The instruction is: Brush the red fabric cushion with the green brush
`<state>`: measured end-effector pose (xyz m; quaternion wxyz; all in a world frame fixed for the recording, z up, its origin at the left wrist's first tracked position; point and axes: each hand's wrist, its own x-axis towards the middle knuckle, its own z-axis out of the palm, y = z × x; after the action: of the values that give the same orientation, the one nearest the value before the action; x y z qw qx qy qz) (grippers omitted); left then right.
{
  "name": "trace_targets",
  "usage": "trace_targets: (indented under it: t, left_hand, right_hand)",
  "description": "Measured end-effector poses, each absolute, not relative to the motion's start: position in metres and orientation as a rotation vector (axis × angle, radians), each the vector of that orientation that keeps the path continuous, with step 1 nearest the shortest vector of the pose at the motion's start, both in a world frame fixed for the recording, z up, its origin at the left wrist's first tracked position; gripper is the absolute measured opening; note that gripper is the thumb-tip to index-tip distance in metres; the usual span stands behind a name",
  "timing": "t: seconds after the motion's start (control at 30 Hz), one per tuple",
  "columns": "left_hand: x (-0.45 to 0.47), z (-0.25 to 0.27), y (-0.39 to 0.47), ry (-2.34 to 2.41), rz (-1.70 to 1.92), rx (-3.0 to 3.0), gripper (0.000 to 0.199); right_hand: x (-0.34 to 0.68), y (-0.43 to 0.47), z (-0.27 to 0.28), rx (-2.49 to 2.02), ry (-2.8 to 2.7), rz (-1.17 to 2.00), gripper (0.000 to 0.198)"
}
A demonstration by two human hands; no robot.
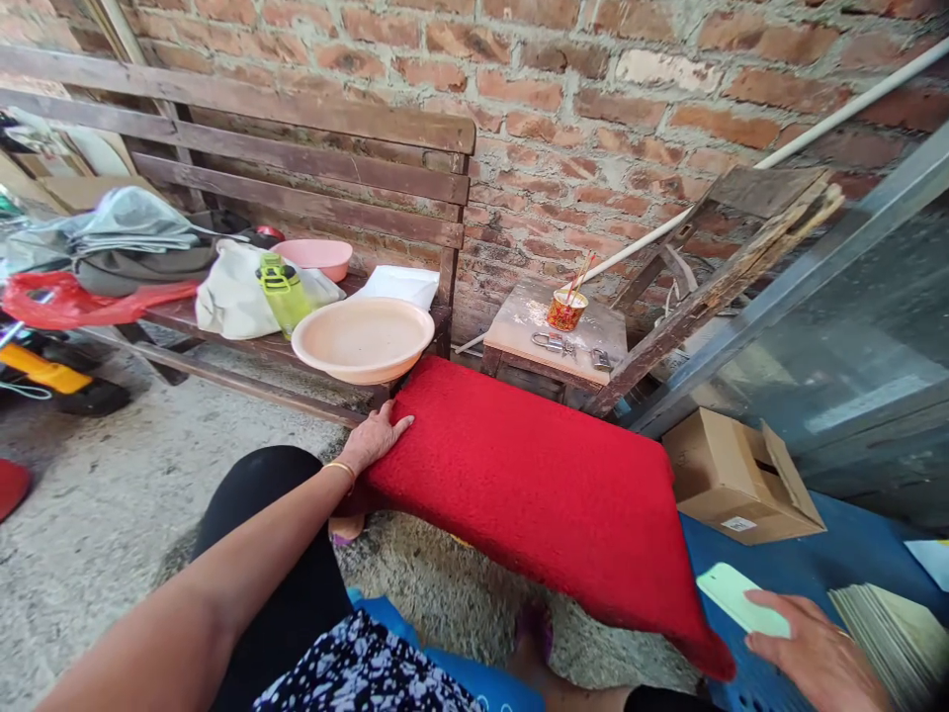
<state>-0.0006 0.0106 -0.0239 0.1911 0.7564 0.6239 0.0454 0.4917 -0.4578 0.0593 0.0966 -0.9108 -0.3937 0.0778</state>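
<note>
A red cloth (534, 475) covers a low bench-like surface in front of me. My left hand (377, 435) lies on its left edge near the basin, fingers stretched out, with nothing visible held. At the lower right, my right hand (816, 648) pinches a pale green rounded card (741, 598) between thumb and fingers, just past the cloth's right corner. Beside that hand, a stack of similar pale cards (890, 633) lies on a blue surface (786, 564). A shallow beige basin (363, 338) sits just beyond my left hand.
The wooden bench (311, 119) holds bags, a green bottle (286, 292) and a pink bowl (318, 257). On a wooden chair (511, 321) are a red-patterned tub (567, 309) and padlocks (553, 343). A cardboard box (731, 480) stands right, before a brick wall (534, 148).
</note>
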Motion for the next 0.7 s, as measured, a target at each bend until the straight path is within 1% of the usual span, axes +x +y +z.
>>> trace_targets:
  t: [0.1, 0.17, 0.27, 0.37, 0.43, 0.53, 0.63, 0.7]
  left_hand:
    - [-0.002, -0.027, 0.012, 1.754, 0.126, 2.109, 0.087]
    - [-0.003, -0.029, 0.014, 1.752, 0.133, 2.108, 0.087]
    - [-0.003, -0.031, 0.015, 1.74, 0.15, 2.115, 0.085]
    - [-0.003, -0.029, 0.014, 1.73, 0.147, 2.112, 0.083]
    - [-0.002, -0.026, 0.013, 1.729, 0.136, 2.114, 0.083]
    - [-0.001, -0.023, 0.011, 1.739, 0.117, 2.118, 0.084]
    - [-0.001, -0.024, 0.011, 1.742, 0.122, 2.124, 0.086]
    - [-0.001, -0.025, 0.011, 1.749, 0.124, 2.127, 0.086]
  right_hand:
    - [0.461, -0.43, 0.068, -2.604, -1.238, 0.357, 0.044]
    - [0.419, -0.393, 0.073, -2.462, -1.376, 0.445, 0.044]
    - [0.355, -0.342, 0.078, -2.245, -1.582, 0.67, 0.049]
    - [0.328, -0.322, 0.079, -2.155, -1.681, 0.804, 0.053]
    - [0.34, -0.333, 0.077, -2.184, -1.642, 0.822, 0.054]
    - [0.389, -0.38, 0.074, -2.357, -1.408, 0.805, 0.052]
    - [0.444, -0.436, 0.074, -2.556, -1.075, 0.723, 0.05]
    - [0.466, -0.459, 0.077, -2.624, -0.951, 0.66, 0.05]
